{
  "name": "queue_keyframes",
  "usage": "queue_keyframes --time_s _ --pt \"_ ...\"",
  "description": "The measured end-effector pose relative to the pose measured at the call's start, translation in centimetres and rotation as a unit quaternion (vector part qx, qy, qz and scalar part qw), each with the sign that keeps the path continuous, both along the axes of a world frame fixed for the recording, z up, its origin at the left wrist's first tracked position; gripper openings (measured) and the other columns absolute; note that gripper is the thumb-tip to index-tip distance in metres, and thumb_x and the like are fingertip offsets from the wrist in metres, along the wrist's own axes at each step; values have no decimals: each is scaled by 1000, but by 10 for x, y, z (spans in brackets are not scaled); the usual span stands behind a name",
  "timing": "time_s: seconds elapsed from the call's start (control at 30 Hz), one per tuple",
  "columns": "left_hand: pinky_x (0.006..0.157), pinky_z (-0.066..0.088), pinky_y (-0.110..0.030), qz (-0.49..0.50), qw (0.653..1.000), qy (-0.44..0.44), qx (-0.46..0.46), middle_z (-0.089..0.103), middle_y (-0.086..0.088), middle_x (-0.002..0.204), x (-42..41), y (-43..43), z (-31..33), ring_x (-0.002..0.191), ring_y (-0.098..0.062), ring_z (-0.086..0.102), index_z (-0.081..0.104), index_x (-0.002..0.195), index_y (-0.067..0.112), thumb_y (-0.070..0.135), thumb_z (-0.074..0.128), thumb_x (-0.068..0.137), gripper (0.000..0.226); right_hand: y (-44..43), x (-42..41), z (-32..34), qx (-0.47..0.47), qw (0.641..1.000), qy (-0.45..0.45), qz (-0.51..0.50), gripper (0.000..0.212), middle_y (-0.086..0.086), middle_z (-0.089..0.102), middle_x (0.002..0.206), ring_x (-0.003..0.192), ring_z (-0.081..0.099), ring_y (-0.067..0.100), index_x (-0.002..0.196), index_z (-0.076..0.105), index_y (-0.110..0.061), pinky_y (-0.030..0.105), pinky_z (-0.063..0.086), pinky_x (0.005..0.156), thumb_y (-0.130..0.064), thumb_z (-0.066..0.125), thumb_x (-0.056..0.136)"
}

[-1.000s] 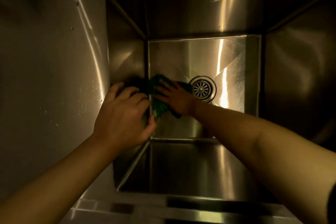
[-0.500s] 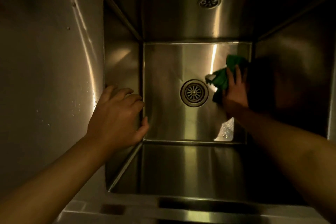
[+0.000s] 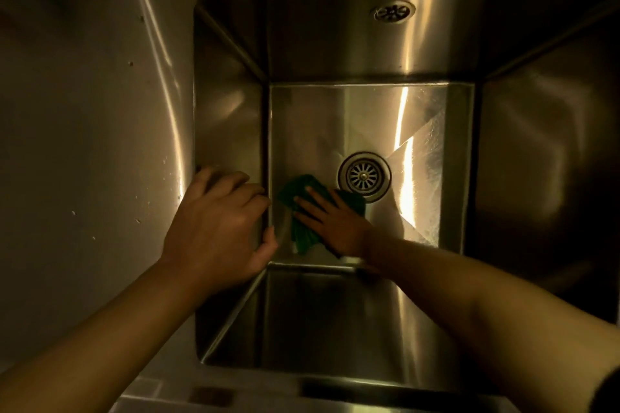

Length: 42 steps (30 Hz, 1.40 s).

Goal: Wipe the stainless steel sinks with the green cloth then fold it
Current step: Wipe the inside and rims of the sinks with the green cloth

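Sweeping back across the sink [image 3: 231,111] floor, the green cloth [image 3: 295,191] is now lying just left of the drain strainer [image 3: 364,175], having been on its right side half a second ago. The floor is being covered in alternating passes, so wiping is judged unfinished and folding not yet begun. The left hand [image 3: 218,228] is bracing on the rim left of the strainer, fingers loosely bent and holding nothing. The right hand [image 3: 335,225] is pressing the cloth flat with its fingers straight and spread.
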<state>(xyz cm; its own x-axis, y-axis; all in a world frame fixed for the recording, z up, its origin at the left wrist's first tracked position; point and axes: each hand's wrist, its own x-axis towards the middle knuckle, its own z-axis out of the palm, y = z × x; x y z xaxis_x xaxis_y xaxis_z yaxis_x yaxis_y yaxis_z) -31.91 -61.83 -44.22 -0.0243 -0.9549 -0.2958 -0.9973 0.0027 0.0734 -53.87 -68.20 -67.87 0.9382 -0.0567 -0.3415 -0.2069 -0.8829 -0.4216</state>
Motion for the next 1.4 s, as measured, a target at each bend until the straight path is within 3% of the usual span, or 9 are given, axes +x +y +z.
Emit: queue_keyframes --time_s 0.13,0.33,0.5,0.63,0.73,0.83,1.0,1.13,1.4 --pt "114 29 -51 4 1000 -1 2 75 -3 114 0 2 -1 118 -26 62 77 106 17 47 61 85 41 -44 51 -1 -24 1000 3 -1 87 10 1 171 156 -5 39 164 9 -23 61 8 123 -32 59 93" --pt "114 29 -52 3 1000 -2 8 75 -7 113 -1 0 3 116 -29 61 76 108 14 49 58 86 45 -117 -14 6 -42 965 -35 -256 74 13 19 169 155 9 43 160 30 -22 68 19 119 -19 61 94" --pt "112 30 -52 0 1000 -8 1 75 -8 110 -2 0 3 114 -31 62 77 103 12 46 60 84 42 -103 -120 20 -17 933 94 -347 115 11 3 171 156 -6 38 162 20 -23 70 17 119 -49 87 71" --pt "111 31 -52 3 1000 -6 -2 75 -7 107 -2 -1 4 112 -31 62 77 100 12 47 60 83 43 -49 -148 31 4 903 179 -391 121 13 -7 170 154 -18 40 163 17 -18 72 19 113 -38 90 69" --pt "110 33 -52 4 1000 1 3 75 -9 105 -3 -2 6 111 -32 62 78 99 10 46 60 82 44 -9 -155 37 12 909 254 -331 104 10 -13 169 153 -18 41 163 11 -24 73 22 114 -25 78 84" --pt "111 33 -53 3 1000 -1 10 76 -9 105 -3 -2 6 112 -33 63 78 100 10 47 61 83 44 -6 -154 40 15 935 277 -220 91 13 -1 169 154 -2 43 161 15 -28 65 23 117 -30 72 90" --pt "111 32 -51 2 1000 2 -7 75 -9 108 -1 0 2 113 -31 62 78 103 11 48 60 84 44 -24 -106 37 2 983 181 -24 69 17 24 163 149 22 43 156 33 -21 58 33 114 -28 63 95" --pt "112 31 -50 2 1000 0 -21 75 -6 107 1 2 -2 113 -28 60 77 102 13 49 60 85 43 5 -22 32 30 995 89 -27 53 19 30 161 147 27 44 152 42 -17 58 36 109 -25 51 101" --pt "111 30 -46 -1 999 3 -35 76 -1 107 1 3 -5 113 -25 63 79 98 16 46 60 86 38 -1 85 20 33 986 71 -149 67 14 19 167 154 16 36 157 33 -19 59 29 113 -22 60 96"
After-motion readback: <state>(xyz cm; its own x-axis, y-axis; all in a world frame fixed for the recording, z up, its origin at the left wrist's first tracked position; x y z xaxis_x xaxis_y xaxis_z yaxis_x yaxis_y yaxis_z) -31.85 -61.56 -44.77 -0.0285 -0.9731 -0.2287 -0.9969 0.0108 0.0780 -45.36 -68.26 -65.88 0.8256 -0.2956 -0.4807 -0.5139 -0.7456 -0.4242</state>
